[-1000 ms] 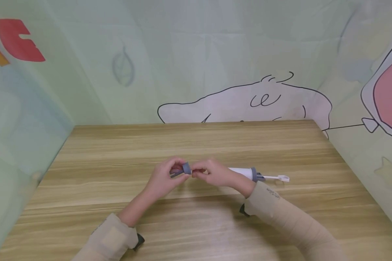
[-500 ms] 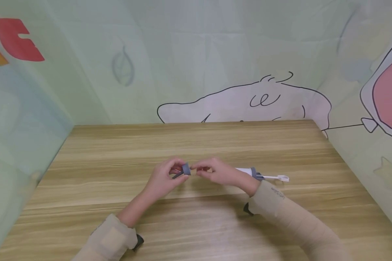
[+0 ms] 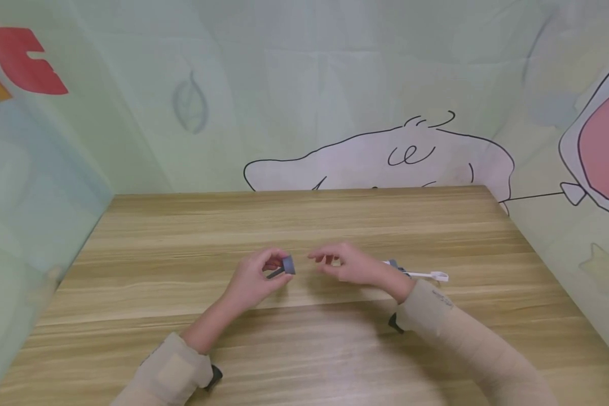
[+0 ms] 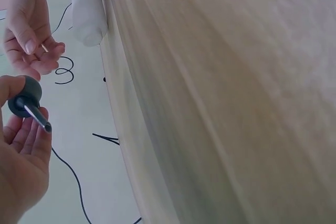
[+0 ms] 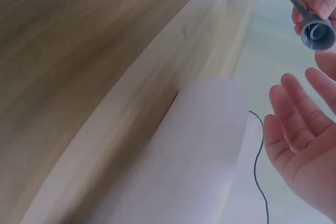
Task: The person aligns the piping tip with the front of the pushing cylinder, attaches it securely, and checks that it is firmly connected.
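My left hand pinches a small grey nozzle cap between thumb and fingers. Its thin spout points back toward the palm, and its hollow underside shows in the right wrist view. Across from it, my right hand is held apart with loosely bent fingers and nothing between them. Behind the right wrist a white bottle with a grey collar lies on its side, mostly hidden in the head view. From its collar end reaches a thin white stick with a small scoop-like tip.
The wood-grain table spreads under both hands. A printed cloth backdrop with cartoon drawings rises along its back and sides. Both forearms wear beige sleeves with dark wrist pieces.
My right hand has drawn away from the cap to the right, its fingers opening, and now covers more of the bottle. The left hand keeps its pinch on the cap, nearly still.
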Tool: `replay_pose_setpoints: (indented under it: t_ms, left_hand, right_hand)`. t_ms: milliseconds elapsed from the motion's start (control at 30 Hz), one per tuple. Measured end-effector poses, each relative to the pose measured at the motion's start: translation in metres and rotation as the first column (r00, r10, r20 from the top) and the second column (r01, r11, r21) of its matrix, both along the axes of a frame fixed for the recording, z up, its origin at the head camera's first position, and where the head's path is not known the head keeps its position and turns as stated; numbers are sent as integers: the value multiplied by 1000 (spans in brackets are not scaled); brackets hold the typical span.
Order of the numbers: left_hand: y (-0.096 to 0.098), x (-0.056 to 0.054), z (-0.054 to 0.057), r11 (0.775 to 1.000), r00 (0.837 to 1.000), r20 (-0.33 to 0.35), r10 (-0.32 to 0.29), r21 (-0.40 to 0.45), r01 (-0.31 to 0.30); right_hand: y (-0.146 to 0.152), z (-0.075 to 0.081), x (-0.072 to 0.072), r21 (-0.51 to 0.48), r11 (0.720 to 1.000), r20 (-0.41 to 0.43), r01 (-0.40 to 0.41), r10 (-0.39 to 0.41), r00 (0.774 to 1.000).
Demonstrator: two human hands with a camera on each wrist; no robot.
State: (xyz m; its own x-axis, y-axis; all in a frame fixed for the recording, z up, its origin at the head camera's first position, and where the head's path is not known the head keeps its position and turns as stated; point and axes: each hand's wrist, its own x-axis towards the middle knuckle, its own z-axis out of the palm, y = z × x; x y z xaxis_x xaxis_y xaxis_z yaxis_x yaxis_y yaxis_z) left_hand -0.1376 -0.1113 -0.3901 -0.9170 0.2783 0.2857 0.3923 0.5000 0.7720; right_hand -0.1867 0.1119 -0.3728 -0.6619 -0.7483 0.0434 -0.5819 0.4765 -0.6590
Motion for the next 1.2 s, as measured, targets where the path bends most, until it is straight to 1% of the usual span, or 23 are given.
replay_pose_setpoints:
  t_ms: [200,367,567,767,967,1100,1200]
  left_hand:
    - [0,0,-1,1000,1000,-14,-4,-23,4]
    - [0,1,0,999,1000,13,4,-43,-3]
    - [1,1,2,998,999,42,7,-55,-5]
    - [1,1,1,999,999,37,2,-52,0]
    - [1,1,0,999,1000,28,2,-54,0]
    - [1,0,-1,998,1000,25,2,-57,0]
    - [1,0,-2,998,1000,26,0,-61,1]
  right_hand:
    - [10,2,-1,79,996,-48,43,-39,998]
    - [19,1,-2,141,985,-54,97,-90,994]
    - [29,0,-3,205,969,-77,138,-124,989]
    - [39,-1,-3,261,954,-120,150,-123,985]
    - [47,-7,-4,301,942,-201,151,-92,975]
    - [52,-10,-5,308,940,-213,147,-83,974]
    - [55,-12,-5,319,937,-207,145,-81,975]
